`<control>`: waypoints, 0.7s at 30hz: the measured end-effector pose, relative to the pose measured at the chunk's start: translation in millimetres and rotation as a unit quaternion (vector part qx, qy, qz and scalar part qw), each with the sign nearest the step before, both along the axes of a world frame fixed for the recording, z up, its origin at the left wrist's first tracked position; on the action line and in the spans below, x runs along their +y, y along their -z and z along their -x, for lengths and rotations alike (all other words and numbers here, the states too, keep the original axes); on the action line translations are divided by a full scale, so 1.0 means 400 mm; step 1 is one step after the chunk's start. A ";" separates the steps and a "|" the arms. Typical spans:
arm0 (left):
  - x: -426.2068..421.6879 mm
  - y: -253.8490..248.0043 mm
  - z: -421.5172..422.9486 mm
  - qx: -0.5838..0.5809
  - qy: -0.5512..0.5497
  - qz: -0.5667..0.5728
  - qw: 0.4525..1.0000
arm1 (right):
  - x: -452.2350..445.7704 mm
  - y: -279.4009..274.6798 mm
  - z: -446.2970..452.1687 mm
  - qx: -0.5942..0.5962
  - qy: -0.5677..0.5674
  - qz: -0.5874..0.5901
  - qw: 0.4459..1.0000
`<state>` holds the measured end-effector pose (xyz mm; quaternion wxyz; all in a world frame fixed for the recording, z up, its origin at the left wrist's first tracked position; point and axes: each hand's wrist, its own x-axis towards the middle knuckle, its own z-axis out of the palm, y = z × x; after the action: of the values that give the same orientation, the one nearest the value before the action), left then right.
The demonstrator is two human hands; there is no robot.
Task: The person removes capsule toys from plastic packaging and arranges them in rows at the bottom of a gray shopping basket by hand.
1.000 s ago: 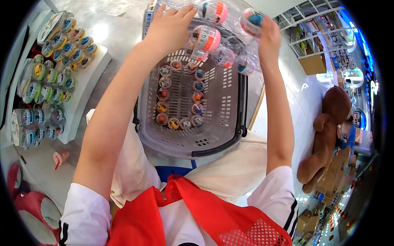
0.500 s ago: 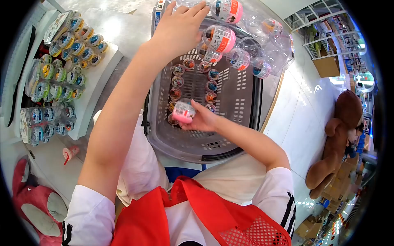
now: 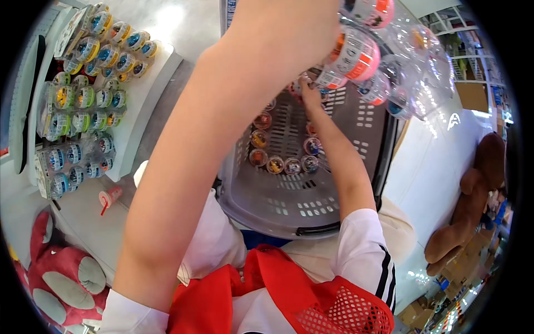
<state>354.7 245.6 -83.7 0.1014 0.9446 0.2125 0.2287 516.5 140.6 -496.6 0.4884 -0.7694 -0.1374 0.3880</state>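
Across the top of the view stretches my left hand [image 3: 289,30], beside a clear plastic pack [image 3: 428,69] holding several capsules with pink bases. Its fingers are cut off or hidden, so its grip does not show. One capsule [image 3: 359,54] with an orange and white label is closest to this hand. Below the pack, my right hand [image 3: 309,92] reaches into a grey basket [image 3: 250,203], its fingers closed around a capsule [image 3: 295,88] that is partly hidden. Inside the basket, small toy capsules [image 3: 275,165] stand in lines along the left, near and right sides of a slotted area.
On the left, a white shelf [image 3: 146,111] carries stacked packs of capsules [image 3: 80,97]. A pink cup [image 3: 110,195] with a red straw and a red-and-grey plush toy [image 3: 69,278] are at lower left. A brown plush toy [image 3: 459,206] lies on the right, near cardboard boxes.
My right hand has moved from the basket's near end to its far end, under the pack. My left arm and the pack have shifted right and appear larger.
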 end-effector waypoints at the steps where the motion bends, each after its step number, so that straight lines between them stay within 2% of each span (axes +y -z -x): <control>1: 0.005 -0.001 -0.001 -0.026 0.008 0.008 1.000 | 0.030 0.019 -0.012 -0.054 0.001 -0.010 0.998; 4: 0.019 -0.006 -0.010 -0.057 0.017 0.026 0.998 | 0.087 0.050 -0.019 -0.190 -0.031 0.071 0.979; 7: 0.033 0.018 -0.033 -0.083 0.008 0.022 0.996 | 0.101 0.066 -0.007 -0.254 -0.066 0.131 0.956; 14: 0.013 -0.017 -0.034 -0.033 -0.022 -0.004 0.999 | 0.070 0.074 0.008 -0.302 -0.123 0.169 0.930; 17: 0.029 0.020 -0.037 -0.056 -0.017 -0.043 0.997 | 0.068 0.066 0.009 -0.313 -0.138 0.176 0.923; 21: 0.021 0.012 -0.025 -0.074 -0.007 -0.021 0.997 | 0.053 0.018 0.019 -0.324 -0.164 0.187 0.913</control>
<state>364.7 253.9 -88.7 0.0956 0.9253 0.2064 0.3035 508.7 161.6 -503.9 0.1940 -0.8966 -0.3374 0.2112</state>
